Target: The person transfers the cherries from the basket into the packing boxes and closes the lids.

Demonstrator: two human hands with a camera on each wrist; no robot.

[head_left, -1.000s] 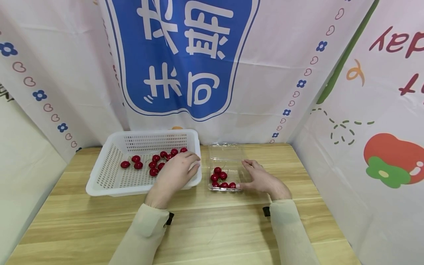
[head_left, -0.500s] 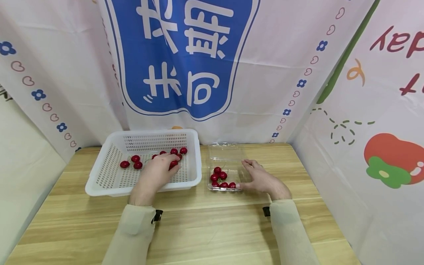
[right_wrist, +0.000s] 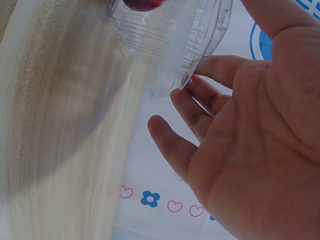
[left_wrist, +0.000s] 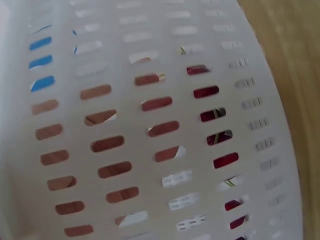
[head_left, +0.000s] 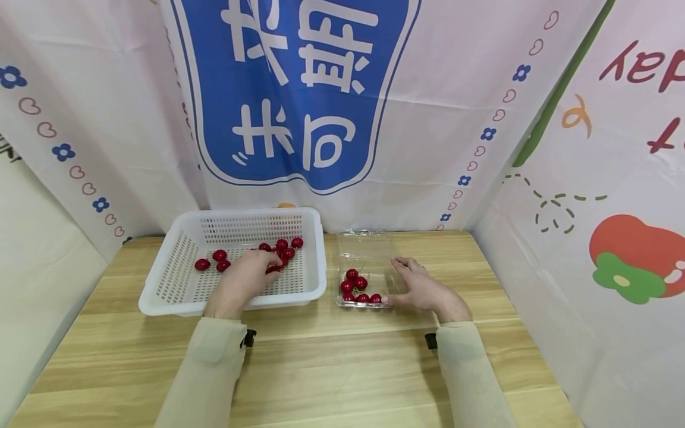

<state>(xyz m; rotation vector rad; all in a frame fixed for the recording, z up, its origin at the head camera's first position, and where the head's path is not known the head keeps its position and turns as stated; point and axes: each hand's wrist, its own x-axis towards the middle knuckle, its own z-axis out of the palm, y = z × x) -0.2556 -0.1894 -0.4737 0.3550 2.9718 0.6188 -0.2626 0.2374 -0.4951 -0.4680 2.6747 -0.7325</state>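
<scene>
In the head view, my left hand reaches over the front rim of the white basket with its fingertips among red cherries. One cherry shows right at the thumb and fingers; I cannot tell whether they pinch it. The left wrist view looks through the slotted basket wall, where slices of fingers and red cherries appear. My right hand holds the right side of a clear plastic clamshell box, lid raised at the back. Bent fingers meet its rim in the right wrist view. Several cherries lie inside.
Basket and box stand side by side toward the back of a wood-grain table. A few cherries lie apart in the basket's left part. A printed cloth hangs close behind, and another printed sheet borders the right side.
My left hand has moved left from the basket's right rim and down among the cherries. The right hand and the box have stayed in place.
</scene>
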